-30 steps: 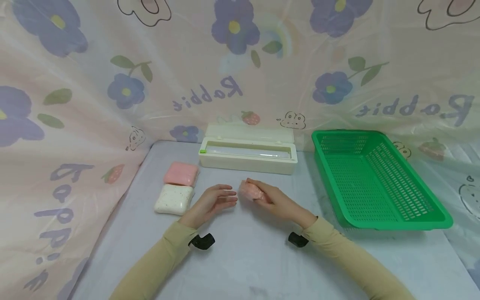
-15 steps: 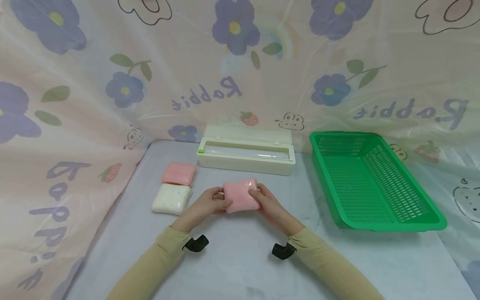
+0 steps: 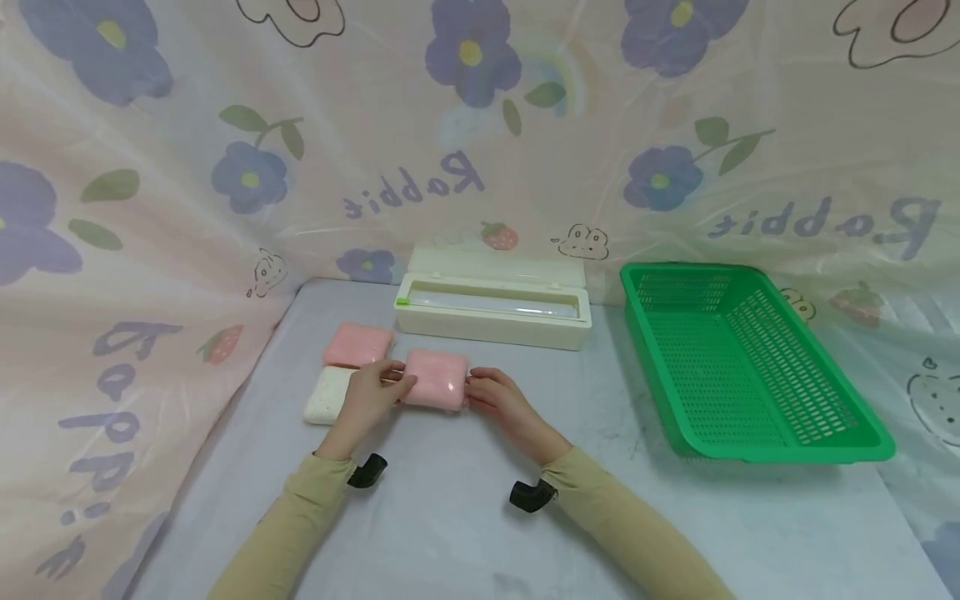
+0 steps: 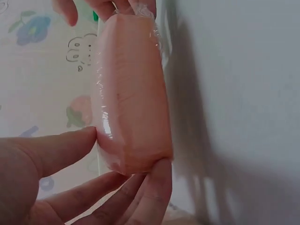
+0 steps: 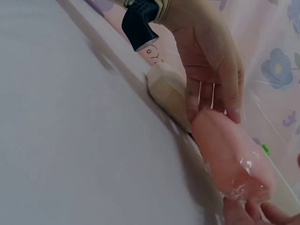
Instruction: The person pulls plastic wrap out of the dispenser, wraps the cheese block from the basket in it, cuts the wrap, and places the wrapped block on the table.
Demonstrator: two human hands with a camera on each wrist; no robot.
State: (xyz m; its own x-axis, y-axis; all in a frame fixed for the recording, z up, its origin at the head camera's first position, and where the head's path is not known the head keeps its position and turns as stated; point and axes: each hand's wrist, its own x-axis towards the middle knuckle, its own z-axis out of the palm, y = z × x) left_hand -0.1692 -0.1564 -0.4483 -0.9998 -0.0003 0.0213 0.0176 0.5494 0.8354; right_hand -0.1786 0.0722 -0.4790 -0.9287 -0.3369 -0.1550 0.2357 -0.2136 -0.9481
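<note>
A pink pillow-shaped block wrapped in clear film is between my two hands in the head view. My left hand pinches its left end, the thumb on one face and the fingers at the end and opposite edge. At the other end, the fingertips of my right hand touch the crinkled film, with the thumb apart from it. A second pink block lies at the left, beyond a speckled white block that my left hand partly hides.
Behind the hands stands a long white film dispenser box with its lid up and a film roll inside. A green perforated basket stands at the right. Patterned sheeting hangs along the back and left of the white table.
From the right hand alone, the pink block passed into both hands and was turned flat. Both hands then moved left with it, towards the other blocks. The right thumb has come off it.
</note>
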